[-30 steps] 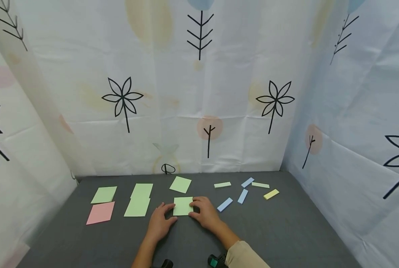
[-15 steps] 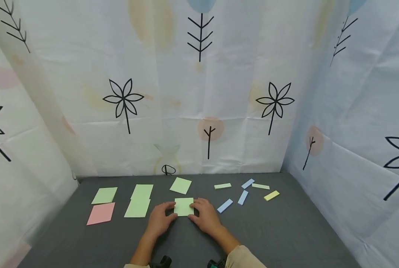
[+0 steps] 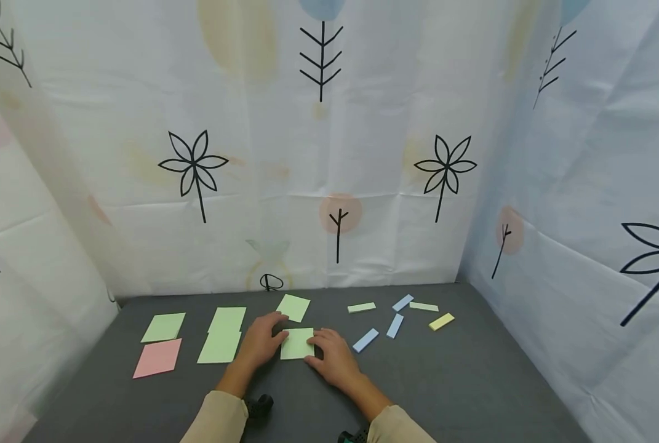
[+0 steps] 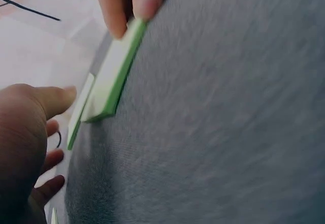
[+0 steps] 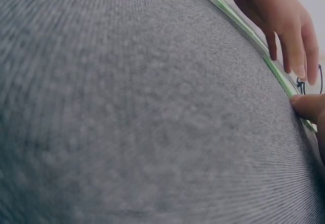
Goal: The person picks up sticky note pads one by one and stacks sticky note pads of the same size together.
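Observation:
A square pale green pad (image 3: 298, 344) lies flat at the front middle of the dark table. My right hand (image 3: 336, 363) holds its right edge between thumb and fingers; the left wrist view shows those fingertips on the end of the thick pad (image 4: 114, 76). My left hand (image 3: 259, 341) is off the pad's left side, fingers apart and relaxed, fingertips near the back green square (image 3: 294, 307). In the left wrist view my left hand (image 4: 30, 137) grips nothing. The right wrist view shows my left hand (image 5: 284, 28) above the pad's edge (image 5: 278, 76).
At left lie green squares (image 3: 163, 327), (image 3: 220, 346) and a pink one (image 3: 158, 358). Blue strips (image 3: 365, 340), green strips (image 3: 362, 307) and a yellow strip (image 3: 442, 322) lie at right. A patterned white curtain (image 3: 251, 215) stands behind.
My left hand has let go of the pad's left side and moved a little up and away toward the back green square. My right hand stays at the pad's right edge.

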`<state>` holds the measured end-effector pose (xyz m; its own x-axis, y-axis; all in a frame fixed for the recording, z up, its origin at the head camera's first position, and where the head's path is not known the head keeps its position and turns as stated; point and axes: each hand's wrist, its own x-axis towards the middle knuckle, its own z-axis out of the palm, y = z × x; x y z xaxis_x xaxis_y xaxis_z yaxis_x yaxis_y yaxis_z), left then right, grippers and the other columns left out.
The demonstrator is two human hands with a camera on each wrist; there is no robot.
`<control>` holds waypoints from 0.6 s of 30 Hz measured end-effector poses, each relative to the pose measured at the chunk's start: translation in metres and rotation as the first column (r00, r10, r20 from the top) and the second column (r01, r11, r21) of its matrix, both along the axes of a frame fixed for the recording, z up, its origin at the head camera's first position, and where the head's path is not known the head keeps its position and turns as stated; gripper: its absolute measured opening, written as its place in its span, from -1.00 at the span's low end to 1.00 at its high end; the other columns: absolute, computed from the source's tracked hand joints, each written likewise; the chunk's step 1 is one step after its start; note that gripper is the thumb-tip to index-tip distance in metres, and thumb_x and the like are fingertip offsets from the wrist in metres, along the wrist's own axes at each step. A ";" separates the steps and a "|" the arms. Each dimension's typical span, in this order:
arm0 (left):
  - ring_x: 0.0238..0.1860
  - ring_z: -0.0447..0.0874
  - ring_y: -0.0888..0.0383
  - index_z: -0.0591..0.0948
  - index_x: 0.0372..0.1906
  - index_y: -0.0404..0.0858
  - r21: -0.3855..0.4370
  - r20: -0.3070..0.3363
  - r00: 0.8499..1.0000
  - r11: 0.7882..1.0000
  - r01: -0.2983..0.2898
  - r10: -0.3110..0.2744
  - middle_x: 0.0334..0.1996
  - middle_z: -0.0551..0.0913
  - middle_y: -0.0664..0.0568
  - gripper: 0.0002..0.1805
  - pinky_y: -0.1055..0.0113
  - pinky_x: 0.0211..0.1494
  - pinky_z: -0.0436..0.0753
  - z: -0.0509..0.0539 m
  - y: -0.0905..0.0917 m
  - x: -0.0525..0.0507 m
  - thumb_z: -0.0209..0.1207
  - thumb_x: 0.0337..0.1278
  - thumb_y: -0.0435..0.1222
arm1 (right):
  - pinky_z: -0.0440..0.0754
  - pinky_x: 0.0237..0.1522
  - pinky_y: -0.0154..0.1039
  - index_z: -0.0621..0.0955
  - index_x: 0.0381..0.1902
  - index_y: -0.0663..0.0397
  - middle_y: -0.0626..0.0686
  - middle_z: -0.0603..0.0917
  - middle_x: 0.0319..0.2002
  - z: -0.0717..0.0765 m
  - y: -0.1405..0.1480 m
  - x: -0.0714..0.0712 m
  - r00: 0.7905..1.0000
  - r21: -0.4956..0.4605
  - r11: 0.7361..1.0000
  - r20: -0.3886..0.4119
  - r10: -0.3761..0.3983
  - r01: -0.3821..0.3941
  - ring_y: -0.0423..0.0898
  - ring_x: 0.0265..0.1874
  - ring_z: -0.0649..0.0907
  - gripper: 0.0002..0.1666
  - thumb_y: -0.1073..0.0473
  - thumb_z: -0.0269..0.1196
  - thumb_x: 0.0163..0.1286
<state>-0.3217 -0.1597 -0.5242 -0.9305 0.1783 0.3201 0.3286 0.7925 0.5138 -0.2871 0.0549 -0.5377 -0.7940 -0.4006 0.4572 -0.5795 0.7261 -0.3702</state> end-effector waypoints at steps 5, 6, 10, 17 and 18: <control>0.30 0.34 -0.21 0.57 0.20 -0.20 -0.127 -0.017 0.999 0.991 0.037 -0.040 0.29 0.44 -0.17 -0.53 -0.21 0.25 0.31 0.002 -0.004 -0.017 0.28 0.21 -0.16 | 0.47 0.12 0.09 0.69 -0.05 0.06 0.08 0.65 0.07 0.000 -0.001 0.001 1.000 -0.001 1.000 0.006 -0.001 0.001 0.08 0.17 0.52 -0.61 0.03 0.42 0.20; 0.32 0.31 -0.21 0.55 0.23 -0.19 -0.145 -0.013 0.999 0.988 0.049 -0.052 0.31 0.42 -0.17 -0.51 -0.22 0.26 0.29 0.003 -0.004 -0.019 0.26 0.23 -0.13 | 0.47 0.12 0.09 0.69 -0.05 0.06 0.08 0.65 0.07 0.000 -0.001 0.001 1.000 0.000 1.000 0.006 0.000 0.000 0.08 0.17 0.53 -0.61 0.04 0.42 0.20; 0.40 0.20 -0.20 0.46 0.33 -0.19 -0.213 0.045 0.994 0.971 0.106 -0.099 0.38 0.32 -0.17 -0.44 -0.22 0.32 0.19 0.008 -0.006 -0.027 0.14 0.32 -0.04 | 0.46 0.13 0.07 0.69 -0.03 0.04 0.07 0.64 0.07 0.001 -0.003 0.000 1.000 0.005 1.000 0.015 -0.001 0.001 0.07 0.18 0.52 -0.61 0.02 0.41 0.21; 0.42 0.15 -0.20 0.45 0.35 -0.19 -0.309 0.151 0.983 0.939 0.150 -0.108 0.37 0.34 -0.18 -0.41 -0.21 0.36 0.11 0.008 -0.008 -0.035 -0.02 0.40 0.07 | 0.44 0.17 0.04 0.69 -0.03 0.01 0.04 0.64 0.09 0.001 -0.002 0.000 0.999 0.022 1.000 0.044 -0.021 0.020 0.05 0.20 0.51 -0.61 0.00 0.41 0.21; 0.42 0.15 -0.19 0.45 0.35 -0.18 -0.319 0.159 0.982 0.936 0.151 -0.104 0.38 0.34 -0.16 -0.41 -0.21 0.36 0.11 0.006 -0.008 -0.034 -0.03 0.41 0.07 | 0.44 0.17 0.04 0.69 -0.03 0.01 0.04 0.64 0.09 0.001 -0.001 0.000 0.999 0.024 0.999 0.045 -0.025 0.024 0.05 0.20 0.51 -0.61 0.00 0.41 0.21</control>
<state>-0.3562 -0.1680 -0.5179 -0.9235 0.3718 0.0942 0.3830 0.8806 0.2791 -0.2870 0.0536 -0.5371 -0.8232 -0.3911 0.4115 -0.5447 0.7485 -0.3782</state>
